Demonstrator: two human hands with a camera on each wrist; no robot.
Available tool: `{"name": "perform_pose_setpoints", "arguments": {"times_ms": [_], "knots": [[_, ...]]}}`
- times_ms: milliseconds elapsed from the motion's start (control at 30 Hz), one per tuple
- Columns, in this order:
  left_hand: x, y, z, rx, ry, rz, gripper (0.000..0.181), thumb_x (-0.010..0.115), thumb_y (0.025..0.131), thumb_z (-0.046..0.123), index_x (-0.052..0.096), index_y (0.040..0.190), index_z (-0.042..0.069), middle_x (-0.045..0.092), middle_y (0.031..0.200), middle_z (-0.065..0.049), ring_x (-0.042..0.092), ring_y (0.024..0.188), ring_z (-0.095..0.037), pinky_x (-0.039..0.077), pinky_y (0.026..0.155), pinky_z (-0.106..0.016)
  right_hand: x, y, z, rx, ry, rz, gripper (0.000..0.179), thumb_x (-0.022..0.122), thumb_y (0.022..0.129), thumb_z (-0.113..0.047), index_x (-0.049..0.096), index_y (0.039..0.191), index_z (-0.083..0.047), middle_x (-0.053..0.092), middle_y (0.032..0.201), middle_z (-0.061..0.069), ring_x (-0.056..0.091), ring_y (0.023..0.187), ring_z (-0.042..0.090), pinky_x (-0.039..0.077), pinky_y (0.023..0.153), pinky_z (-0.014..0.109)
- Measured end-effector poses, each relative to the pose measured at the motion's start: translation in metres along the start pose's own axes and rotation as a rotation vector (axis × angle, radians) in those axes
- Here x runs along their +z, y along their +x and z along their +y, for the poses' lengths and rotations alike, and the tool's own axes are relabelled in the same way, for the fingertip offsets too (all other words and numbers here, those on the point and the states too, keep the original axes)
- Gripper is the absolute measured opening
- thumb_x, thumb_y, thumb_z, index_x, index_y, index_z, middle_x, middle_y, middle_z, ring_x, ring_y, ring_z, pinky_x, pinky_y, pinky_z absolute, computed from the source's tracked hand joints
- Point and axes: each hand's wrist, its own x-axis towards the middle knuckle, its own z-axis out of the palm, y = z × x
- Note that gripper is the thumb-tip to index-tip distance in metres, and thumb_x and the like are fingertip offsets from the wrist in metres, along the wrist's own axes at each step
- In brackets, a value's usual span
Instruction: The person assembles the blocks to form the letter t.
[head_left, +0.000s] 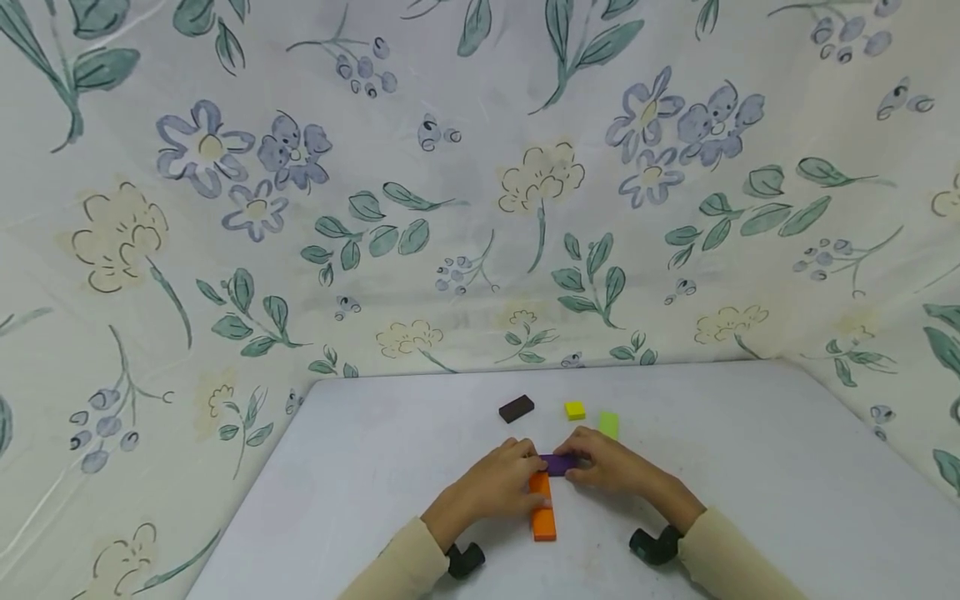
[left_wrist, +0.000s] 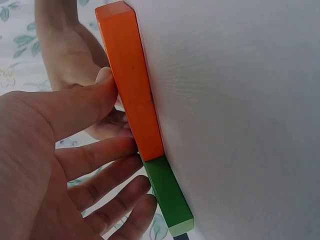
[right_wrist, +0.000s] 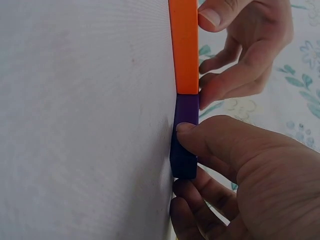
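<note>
A long orange block (head_left: 544, 525) lies on the table, pointing away from me. My left hand (head_left: 504, 479) rests along it, the thumb touching its upper edge and the loosely bent fingers reaching its far end. Against that far end sits a green block (left_wrist: 169, 195), under the left fingers and hidden in the head view. On the other side a purple block (head_left: 557, 465) lies crosswise and meets the orange block's end. My right hand (head_left: 611, 462) pinches the purple block between thumb and fingers, as the right wrist view shows.
Beyond the hands lie a dark brown block (head_left: 517, 408), a small yellow block (head_left: 574, 410) and a lime-green block (head_left: 609, 425), the last just behind my right hand. The white table (head_left: 360, 467) ends at a flower-patterned cloth (head_left: 465, 208) at the back.
</note>
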Motion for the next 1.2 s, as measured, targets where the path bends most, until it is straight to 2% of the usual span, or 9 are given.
{"name": "perform_pose_setpoints", "arguments": {"times_ms": [267, 367, 467, 600, 700, 833, 1000, 1100, 1200], "knots": [[-0.003, 0.000, 0.003, -0.011, 0.006, -0.009, 0.050, 0.073, 0.089, 0.047, 0.070, 0.125, 0.012, 0.060, 0.109, 0.002, 0.046, 0.091, -0.009, 0.044, 0.076, -0.017, 0.000, 0.002, 0.003, 0.000, 0.002, -0.005, 0.028, 0.075, 0.089, -0.017, 0.071, 0.117, -0.014, 0.065, 0.108, -0.001, 0.058, 0.101, 0.015, 0.055, 0.098, 0.043], [-0.004, 0.002, 0.003, -0.012, -0.011, -0.023, 0.051, 0.072, 0.089, 0.047, 0.069, 0.126, 0.012, 0.061, 0.115, 0.001, 0.049, 0.096, -0.010, 0.048, 0.082, -0.019, -0.001, 0.001, 0.003, 0.006, 0.004, -0.004, 0.028, 0.075, 0.089, -0.017, 0.071, 0.117, -0.014, 0.065, 0.108, -0.002, 0.058, 0.102, 0.015, 0.055, 0.098, 0.043], [-0.004, 0.003, -0.002, -0.028, -0.093, -0.031, 0.051, 0.070, 0.090, 0.049, 0.068, 0.128, 0.015, 0.059, 0.120, 0.002, 0.051, 0.103, -0.011, 0.051, 0.090, -0.022, 0.001, 0.002, 0.005, 0.003, 0.013, -0.009, 0.028, 0.075, 0.090, -0.017, 0.071, 0.117, -0.015, 0.064, 0.108, -0.002, 0.057, 0.102, 0.015, 0.055, 0.098, 0.044], [-0.010, 0.008, -0.019, -0.082, -0.208, 0.001, 0.048, 0.067, 0.094, 0.047, 0.066, 0.131, 0.016, 0.059, 0.124, 0.002, 0.053, 0.111, -0.013, 0.053, 0.099, -0.030, 0.003, 0.003, 0.007, -0.005, 0.008, -0.015, 0.028, 0.075, 0.090, -0.019, 0.071, 0.118, -0.016, 0.064, 0.108, -0.004, 0.056, 0.100, 0.013, 0.055, 0.097, 0.041], [-0.024, 0.015, -0.036, -0.110, -0.240, 0.027, 0.044, 0.065, 0.097, 0.038, 0.065, 0.132, 0.013, 0.062, 0.126, -0.005, 0.055, 0.115, -0.020, 0.052, 0.103, -0.037, 0.001, 0.003, 0.005, 0.000, -0.017, -0.007, 0.028, 0.075, 0.090, -0.021, 0.071, 0.118, -0.017, 0.063, 0.108, -0.005, 0.055, 0.099, 0.012, 0.055, 0.096, 0.037], [-0.040, 0.029, -0.063, -0.122, -0.257, 0.025, 0.035, 0.064, 0.099, 0.023, 0.065, 0.130, 0.006, 0.064, 0.123, -0.012, 0.058, 0.114, -0.027, 0.050, 0.104, -0.043, -0.003, 0.003, 0.004, 0.007, -0.030, 0.007, 0.029, 0.075, 0.090, -0.021, 0.071, 0.118, -0.018, 0.063, 0.109, -0.004, 0.055, 0.099, 0.012, 0.054, 0.096, 0.037], [-0.048, 0.046, -0.089, -0.131, -0.255, -0.012, 0.034, 0.060, 0.097, 0.001, 0.064, 0.130, 0.005, 0.064, 0.121, -0.014, 0.060, 0.115, -0.030, 0.050, 0.104, -0.044, -0.001, 0.004, 0.006, 0.004, -0.024, -0.001, 0.030, 0.074, 0.091, -0.021, 0.071, 0.120, -0.018, 0.064, 0.112, -0.004, 0.056, 0.100, 0.011, 0.054, 0.097, 0.038], [-0.051, 0.055, -0.096, -0.129, -0.262, -0.046, 0.039, 0.057, 0.095, -0.007, 0.063, 0.132, 0.005, 0.064, 0.124, -0.015, 0.060, 0.118, -0.031, 0.049, 0.106, -0.045, 0.001, 0.004, 0.008, -0.005, -0.032, -0.002, 0.030, 0.074, 0.091, -0.021, 0.071, 0.120, -0.018, 0.064, 0.110, -0.006, 0.055, 0.099, 0.010, 0.054, 0.096, 0.036], [-0.055, 0.063, -0.098, -0.154, -0.267, -0.085, 0.043, 0.054, 0.093, -0.011, 0.062, 0.132, 0.004, 0.064, 0.126, -0.017, 0.059, 0.120, -0.033, 0.048, 0.108, -0.046, 0.001, 0.003, 0.007, -0.020, -0.055, -0.008, 0.030, 0.074, 0.091, -0.022, 0.072, 0.121, -0.018, 0.063, 0.106, -0.008, 0.054, 0.095, 0.008, 0.053, 0.090, 0.029]]}}
